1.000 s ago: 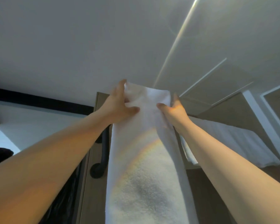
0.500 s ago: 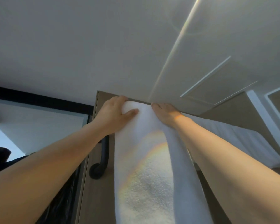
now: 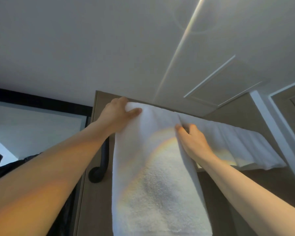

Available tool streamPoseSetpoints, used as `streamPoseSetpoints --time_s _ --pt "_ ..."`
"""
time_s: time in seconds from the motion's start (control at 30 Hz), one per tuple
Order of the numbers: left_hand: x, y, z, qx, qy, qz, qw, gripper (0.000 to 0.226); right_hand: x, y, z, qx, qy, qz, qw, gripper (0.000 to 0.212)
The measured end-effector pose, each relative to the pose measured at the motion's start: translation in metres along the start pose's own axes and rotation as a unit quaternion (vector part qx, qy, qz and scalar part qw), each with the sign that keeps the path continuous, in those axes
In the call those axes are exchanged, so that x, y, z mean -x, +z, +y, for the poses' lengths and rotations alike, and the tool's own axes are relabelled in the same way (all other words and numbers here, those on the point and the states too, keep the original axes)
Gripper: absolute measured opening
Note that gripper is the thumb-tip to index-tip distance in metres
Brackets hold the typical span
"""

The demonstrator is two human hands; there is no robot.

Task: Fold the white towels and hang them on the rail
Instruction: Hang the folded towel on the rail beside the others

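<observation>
White towel (image 3: pixel 157 176) hangs long on your side of the rail it hides; let go unevenly and that weight could drag it back off. Your left grip (image 3: pixel 117 114) curls over its top corner, thumb in front. Your right grip (image 3: pixel 192 142) pinches its right edge, beside the second towel (image 3: pixel 237 142) beyond.

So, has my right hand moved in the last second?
Yes: the right hand dropped from the top edge of the brown panel and pinches the folded white towel lower down.
</observation>
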State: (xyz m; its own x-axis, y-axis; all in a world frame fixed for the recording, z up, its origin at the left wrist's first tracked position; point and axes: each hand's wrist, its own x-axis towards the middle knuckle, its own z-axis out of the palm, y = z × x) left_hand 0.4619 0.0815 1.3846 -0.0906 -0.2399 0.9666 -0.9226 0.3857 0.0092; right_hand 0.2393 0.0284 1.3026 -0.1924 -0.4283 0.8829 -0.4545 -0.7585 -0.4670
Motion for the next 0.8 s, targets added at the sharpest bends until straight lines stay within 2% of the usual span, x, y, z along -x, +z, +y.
streamPoseSetpoints --time_s 0.13,0.27,0.37,0.53,0.63,0.73,0.8 --pt "0.001 0.000 0.002 0.002 -0.002 -0.001 1.000 0.049 -0.002 0.005 -0.006 -0.083 0.073 -0.063 0.992 0.056" --pt "0.002 0.000 0.003 0.002 -0.005 -0.004 1.000 0.048 -0.008 0.004 -0.015 -0.160 0.082 -0.010 0.984 0.052" --pt "0.002 -0.001 0.003 -0.005 -0.007 0.000 1.000 0.048 -0.013 -0.001 -0.023 -0.176 0.069 0.016 0.982 0.052" --pt "0.000 0.001 0.003 -0.008 -0.010 0.005 1.000 0.045 -0.019 -0.001 -0.027 -0.167 0.040 0.022 0.985 0.022" --pt "0.001 0.000 0.005 0.025 -0.038 -0.009 0.999 0.058 -0.019 0.000 -0.029 -0.175 0.007 0.048 0.983 0.036" --pt "0.020 -0.007 0.004 0.130 -0.083 0.027 0.988 0.085 -0.022 0.001 -0.031 -0.164 -0.028 0.061 0.984 0.025" --pt "0.043 -0.008 -0.001 0.161 -0.131 0.066 0.976 0.084 -0.024 0.000 -0.031 -0.159 -0.029 0.058 0.985 0.021"
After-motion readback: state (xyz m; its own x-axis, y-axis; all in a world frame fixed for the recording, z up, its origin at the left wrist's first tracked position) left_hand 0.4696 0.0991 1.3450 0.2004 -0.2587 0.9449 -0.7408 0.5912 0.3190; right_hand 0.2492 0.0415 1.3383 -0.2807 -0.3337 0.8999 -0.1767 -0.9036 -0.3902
